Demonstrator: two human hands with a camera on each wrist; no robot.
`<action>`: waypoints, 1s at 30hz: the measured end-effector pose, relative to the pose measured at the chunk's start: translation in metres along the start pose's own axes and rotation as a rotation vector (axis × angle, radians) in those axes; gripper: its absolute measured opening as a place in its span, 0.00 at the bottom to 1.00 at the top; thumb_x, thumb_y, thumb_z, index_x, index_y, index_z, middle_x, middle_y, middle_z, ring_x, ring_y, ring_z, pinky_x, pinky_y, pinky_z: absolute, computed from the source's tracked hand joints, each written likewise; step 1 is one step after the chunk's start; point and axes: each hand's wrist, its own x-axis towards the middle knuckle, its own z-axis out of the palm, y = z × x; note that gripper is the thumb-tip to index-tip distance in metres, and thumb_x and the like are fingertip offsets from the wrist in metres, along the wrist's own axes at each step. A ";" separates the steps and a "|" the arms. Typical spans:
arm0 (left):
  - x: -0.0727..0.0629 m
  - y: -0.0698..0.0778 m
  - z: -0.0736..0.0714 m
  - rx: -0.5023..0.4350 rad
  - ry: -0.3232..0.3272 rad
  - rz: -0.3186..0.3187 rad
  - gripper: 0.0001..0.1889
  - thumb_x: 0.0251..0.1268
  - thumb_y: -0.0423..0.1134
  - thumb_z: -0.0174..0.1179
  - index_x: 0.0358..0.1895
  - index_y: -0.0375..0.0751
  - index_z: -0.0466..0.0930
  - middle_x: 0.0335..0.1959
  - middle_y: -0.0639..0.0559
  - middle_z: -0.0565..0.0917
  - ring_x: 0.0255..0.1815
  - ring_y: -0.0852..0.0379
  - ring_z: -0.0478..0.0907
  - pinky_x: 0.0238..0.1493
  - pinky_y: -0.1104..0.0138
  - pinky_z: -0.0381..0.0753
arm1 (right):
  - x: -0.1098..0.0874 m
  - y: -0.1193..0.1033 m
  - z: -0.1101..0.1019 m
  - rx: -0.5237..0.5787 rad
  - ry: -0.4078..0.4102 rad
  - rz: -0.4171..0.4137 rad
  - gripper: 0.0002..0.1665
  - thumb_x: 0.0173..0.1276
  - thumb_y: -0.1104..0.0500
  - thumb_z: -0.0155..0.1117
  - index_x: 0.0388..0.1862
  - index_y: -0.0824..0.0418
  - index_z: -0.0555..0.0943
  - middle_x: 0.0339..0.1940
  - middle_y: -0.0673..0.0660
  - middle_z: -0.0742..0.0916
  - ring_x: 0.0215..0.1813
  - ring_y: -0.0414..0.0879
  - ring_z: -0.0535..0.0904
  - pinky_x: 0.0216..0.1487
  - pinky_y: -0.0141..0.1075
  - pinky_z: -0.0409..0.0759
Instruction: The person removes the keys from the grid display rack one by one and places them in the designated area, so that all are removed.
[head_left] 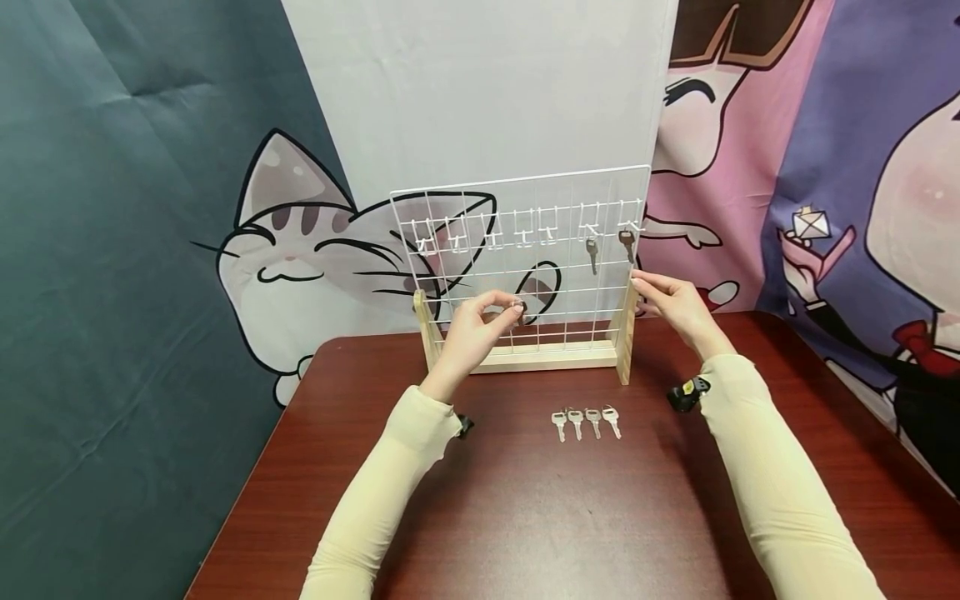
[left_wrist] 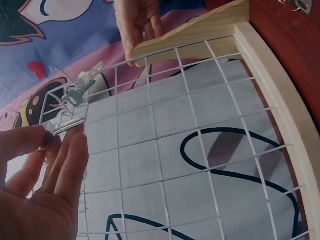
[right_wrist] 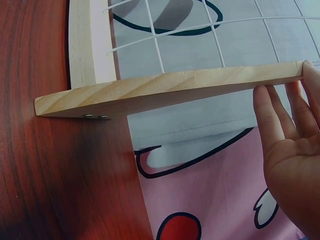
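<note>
My left hand (head_left: 477, 327) pinches a small metal key (left_wrist: 70, 126) between thumb and fingers, in front of a white wire grid rack (head_left: 519, 182). Seen from the left wrist, the key's blade sticks out past the fingertips, and its head is mostly covered. My right hand (head_left: 681, 310) grips the upper end of the rack's right wooden side support (right_wrist: 195, 80), thumb on one side and fingers on the other. Two keys hang from hooks at the rack's right: a silver one (head_left: 592, 252) and a darker one (head_left: 627, 243).
Several silver keys (head_left: 576, 422) lie in a row on the reddish-brown table (head_left: 525, 517) before the rack. White hooks (head_left: 459, 243) line the grid's upper part. A wooden base bar (head_left: 551, 360) joins the supports. Printed cloth (head_left: 480, 83) hangs behind.
</note>
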 end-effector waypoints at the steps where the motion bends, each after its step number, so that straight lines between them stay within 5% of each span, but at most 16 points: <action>1: -0.001 -0.001 0.000 0.025 -0.001 0.001 0.10 0.69 0.38 0.65 0.48 0.37 0.86 0.42 0.47 0.87 0.37 0.53 0.87 0.31 0.71 0.75 | 0.000 0.000 0.000 0.003 0.002 0.001 0.37 0.75 0.47 0.62 0.74 0.68 0.68 0.65 0.57 0.80 0.47 0.31 0.84 0.49 0.26 0.81; 11: -0.011 -0.013 0.000 0.067 -0.079 -0.050 0.06 0.68 0.36 0.64 0.43 0.38 0.86 0.37 0.48 0.88 0.36 0.47 0.87 0.38 0.67 0.84 | 0.000 0.001 -0.002 0.003 0.005 0.009 0.34 0.76 0.49 0.61 0.74 0.64 0.70 0.64 0.54 0.80 0.49 0.36 0.85 0.50 0.26 0.81; 18: -0.018 -0.027 0.001 0.048 -0.153 -0.113 0.06 0.68 0.35 0.65 0.41 0.35 0.85 0.34 0.42 0.88 0.36 0.43 0.87 0.37 0.66 0.86 | -0.008 -0.016 0.003 0.031 -0.017 0.029 0.33 0.77 0.53 0.60 0.74 0.68 0.68 0.70 0.67 0.75 0.50 0.38 0.85 0.49 0.26 0.82; 26: -0.029 -0.043 0.007 0.081 -0.240 -0.185 0.05 0.67 0.33 0.66 0.41 0.34 0.85 0.35 0.41 0.89 0.31 0.46 0.87 0.38 0.55 0.87 | -0.011 -0.023 0.005 0.020 -0.021 0.044 0.33 0.77 0.52 0.60 0.74 0.67 0.68 0.71 0.70 0.72 0.53 0.42 0.84 0.49 0.25 0.81; 30: -0.033 -0.052 0.010 0.085 -0.296 -0.226 0.04 0.68 0.33 0.65 0.40 0.35 0.85 0.36 0.39 0.89 0.34 0.39 0.87 0.40 0.50 0.87 | -0.012 -0.026 0.006 0.020 -0.022 0.037 0.32 0.77 0.54 0.60 0.73 0.68 0.68 0.70 0.69 0.73 0.53 0.42 0.84 0.49 0.27 0.82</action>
